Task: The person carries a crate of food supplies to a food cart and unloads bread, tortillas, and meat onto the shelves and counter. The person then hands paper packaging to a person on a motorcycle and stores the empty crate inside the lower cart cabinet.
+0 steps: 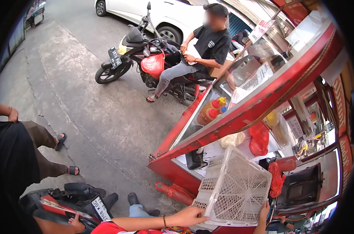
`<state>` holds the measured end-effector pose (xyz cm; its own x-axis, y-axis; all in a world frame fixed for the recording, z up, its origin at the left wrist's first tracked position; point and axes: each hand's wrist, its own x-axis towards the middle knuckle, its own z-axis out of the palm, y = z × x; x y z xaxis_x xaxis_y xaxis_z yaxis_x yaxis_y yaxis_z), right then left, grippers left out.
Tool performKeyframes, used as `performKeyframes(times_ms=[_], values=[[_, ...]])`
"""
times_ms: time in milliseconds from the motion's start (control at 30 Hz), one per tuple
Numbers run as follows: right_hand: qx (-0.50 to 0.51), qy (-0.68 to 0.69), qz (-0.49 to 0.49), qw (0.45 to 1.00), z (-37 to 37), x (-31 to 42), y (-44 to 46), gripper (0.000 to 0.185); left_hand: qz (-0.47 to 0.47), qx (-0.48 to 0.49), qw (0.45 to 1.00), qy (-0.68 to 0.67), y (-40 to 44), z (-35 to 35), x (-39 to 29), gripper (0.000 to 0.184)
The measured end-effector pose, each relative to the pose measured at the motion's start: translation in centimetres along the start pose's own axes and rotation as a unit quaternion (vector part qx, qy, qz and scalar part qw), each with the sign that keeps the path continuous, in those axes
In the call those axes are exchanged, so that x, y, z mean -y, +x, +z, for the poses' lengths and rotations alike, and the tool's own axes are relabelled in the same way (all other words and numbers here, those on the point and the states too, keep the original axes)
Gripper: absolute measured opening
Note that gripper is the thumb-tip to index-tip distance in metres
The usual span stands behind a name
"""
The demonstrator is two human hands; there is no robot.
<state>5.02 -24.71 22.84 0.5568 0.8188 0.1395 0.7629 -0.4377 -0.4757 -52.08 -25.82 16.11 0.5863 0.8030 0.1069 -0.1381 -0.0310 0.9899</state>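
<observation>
A white plastic crate (pixel 239 183) with a lattice bottom is tilted up at the near end of a red food cart (pixel 177 171). My left hand (pixel 190 215), below a dark bracelet, has its fingers closed on the crate's lower left corner. At the lower right edge, my right hand (pixel 264 210) grips the crate's side; part of it is hidden. Close to the crate's right side hangs a red plastic bag (pixel 276 179). Behind its upper edge, another red bag (pixel 259 140) and a pale bag (pixel 232 139) rest on the cart's white counter.
Sauce bottles (pixel 213 110) stand inside the cart's glass. A person (pixel 212 46) sits on a parked motorcycle (pixel 145 58) beyond it. At left stands another person (pixel 13 152); near a second motorcycle (pixel 67 204) shows another person's hand (pixel 76 224). A white car (pixel 161 17) is behind.
</observation>
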Motion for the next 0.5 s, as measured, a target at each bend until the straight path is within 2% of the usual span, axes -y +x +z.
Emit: performKeyframes(times_ms=[67,167,267,367,500], values=[[0.005,-0.006,0.0,1.0,0.0,-1.0,0.5,0.042,0.0,-0.018,1.0,-0.006,0.2,0.2,0.8,0.045],[-0.032,0.001,0.0,0.999,0.5,-2.1,0.5,0.043,-0.01,0.004,1.0,-0.028,0.4,0.1,1.3,0.044],[-0.007,0.015,0.001,1.0,0.1,-1.4,-0.2,0.045,-0.029,0.009,0.998,-0.059,0.4,-0.5,0.7,0.044],[-0.035,0.01,0.01,0.999,0.5,-2.4,0.1,0.047,-0.024,0.011,0.997,-0.075,0.4,-0.6,1.0,0.043],[-0.023,0.031,0.01,0.999,0.4,-2.4,-0.2,0.049,-0.01,0.022,0.998,-0.05,0.4,-0.6,1.6,0.041]])
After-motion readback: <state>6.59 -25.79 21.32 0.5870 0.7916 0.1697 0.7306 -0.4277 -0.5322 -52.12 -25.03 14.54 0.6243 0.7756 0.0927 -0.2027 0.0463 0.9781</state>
